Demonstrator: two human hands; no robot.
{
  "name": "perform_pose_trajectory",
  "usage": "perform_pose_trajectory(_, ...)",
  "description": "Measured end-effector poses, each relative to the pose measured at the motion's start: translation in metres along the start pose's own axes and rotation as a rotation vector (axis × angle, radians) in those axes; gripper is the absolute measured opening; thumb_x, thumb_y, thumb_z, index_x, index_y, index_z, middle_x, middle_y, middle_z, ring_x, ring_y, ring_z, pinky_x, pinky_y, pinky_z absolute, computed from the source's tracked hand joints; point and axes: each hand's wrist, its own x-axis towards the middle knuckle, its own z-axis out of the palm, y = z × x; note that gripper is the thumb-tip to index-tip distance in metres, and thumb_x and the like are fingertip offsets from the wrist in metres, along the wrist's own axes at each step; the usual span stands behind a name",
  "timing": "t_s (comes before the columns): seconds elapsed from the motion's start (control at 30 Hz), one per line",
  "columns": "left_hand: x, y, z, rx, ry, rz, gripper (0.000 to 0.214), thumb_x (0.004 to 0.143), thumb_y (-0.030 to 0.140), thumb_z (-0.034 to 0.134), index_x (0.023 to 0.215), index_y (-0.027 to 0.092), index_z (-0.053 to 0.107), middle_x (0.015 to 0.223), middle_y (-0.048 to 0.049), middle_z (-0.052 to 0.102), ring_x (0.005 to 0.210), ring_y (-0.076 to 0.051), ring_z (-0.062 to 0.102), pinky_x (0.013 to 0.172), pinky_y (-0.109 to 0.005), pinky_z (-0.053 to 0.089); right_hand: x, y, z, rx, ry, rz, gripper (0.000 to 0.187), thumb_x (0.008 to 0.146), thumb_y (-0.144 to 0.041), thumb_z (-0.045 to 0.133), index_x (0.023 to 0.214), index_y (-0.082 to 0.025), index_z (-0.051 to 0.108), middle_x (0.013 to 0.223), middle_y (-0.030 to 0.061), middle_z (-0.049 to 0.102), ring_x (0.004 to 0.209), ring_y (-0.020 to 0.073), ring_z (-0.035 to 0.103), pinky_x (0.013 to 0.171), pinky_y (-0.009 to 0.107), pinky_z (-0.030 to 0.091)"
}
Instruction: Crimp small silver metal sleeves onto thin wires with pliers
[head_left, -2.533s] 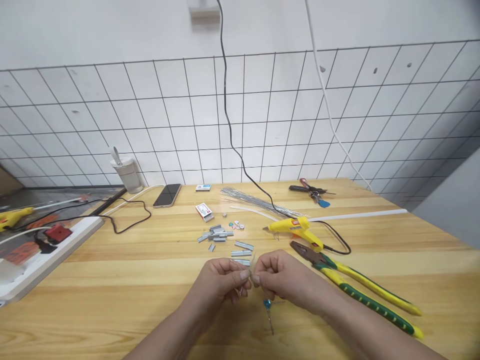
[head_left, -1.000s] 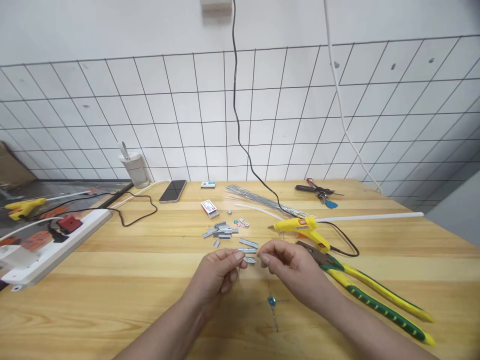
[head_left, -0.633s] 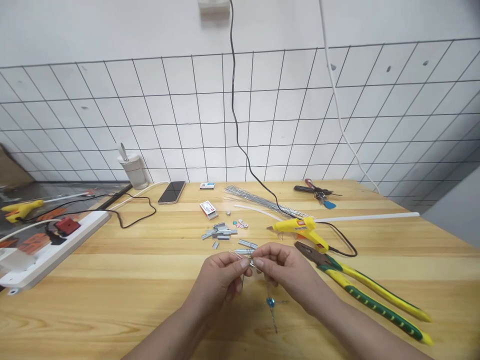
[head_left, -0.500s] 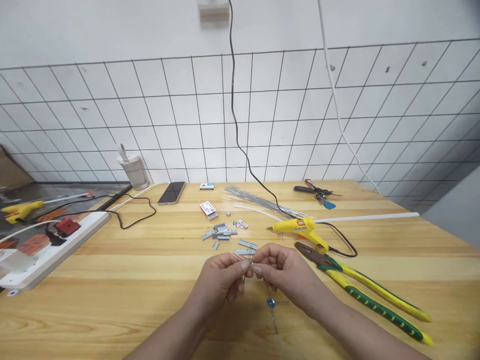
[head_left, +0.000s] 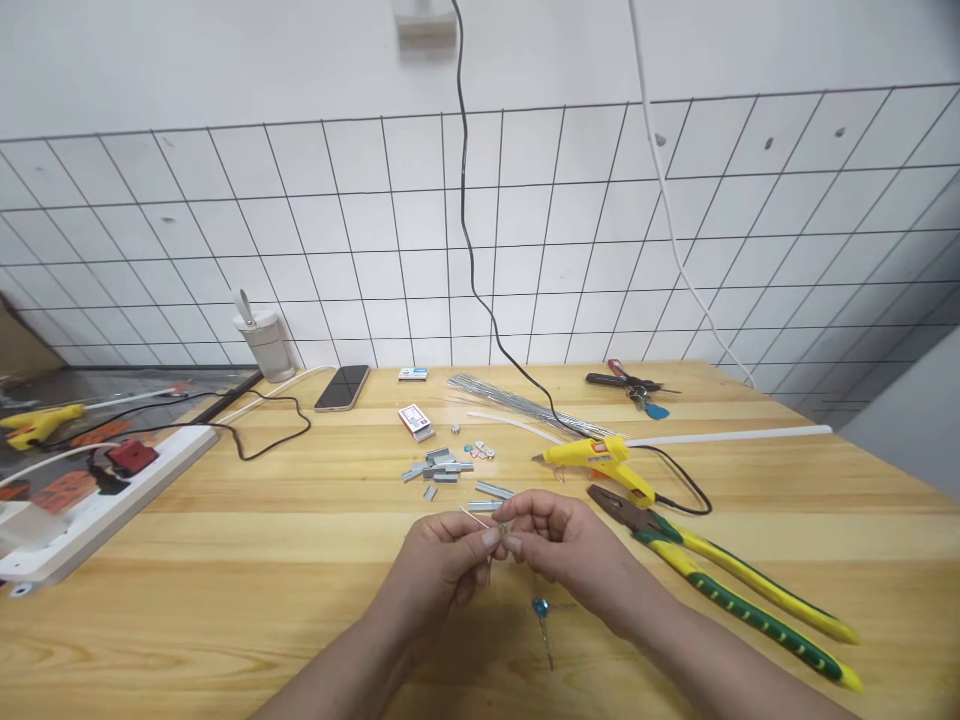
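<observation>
Thin metal wires stick out between my fingertips at the front middle of the table. My left hand is closed in a pinch on them. Thumb and fingers of my right hand pinch the same small wire piece from the other side, and the fingertips nearly meet. The exact shape of the piece is hidden by my fingers. Just below my right hand lies a small blue piece with twisted wire legs. Staple strips lie beyond my hands, some close to my fingertips.
Pliers with yellow-green handles and a yellow glue gun lie to the right. A wire bundle, staple box, phone, and keys lie farther back. On the left are a power strip and a lidded cup.
Both hands stay together in the same place with small finger movements. The protruding wires have shifted slightly between my fingertips. The view has moved a little.
</observation>
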Motion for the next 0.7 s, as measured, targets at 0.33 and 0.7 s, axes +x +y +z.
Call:
perform_pose_trajectory(0.33,0.0007,-0.0005,0.0006,-0.020,0.001,-0.010,0.034,0.059,0.046,0.070,0.054,0.014,0.058,0.034,0.0075,0.036,0.033,-0.003,0.022,0.039,-0.022,0.009,-0.0012,0.0006,0.0010,0.094,-0.014,0.004,0.037,0.062,-0.040,0.072,0.088,-0.016,0.061,0.062,-0.0021,0.059,0.049,0.0066,0.044,0.044,0.020,0.031)
perform_pose_trajectory(0.7,-0.0005,0.0020,-0.0004,-0.046,-0.018,-0.027,0.033,0.059,0.044,0.070,0.055,0.014,0.057,0.031,0.0089,0.032,0.032,-0.003,0.018,0.040,-0.022,0.006,0.0018,0.0010,-0.0061,0.163,-0.014,0.005,0.039,0.066,-0.045,0.067,0.092,-0.016,0.064,0.061,-0.0022,0.056,0.049,0.0064,0.044,0.048,0.021,0.034)
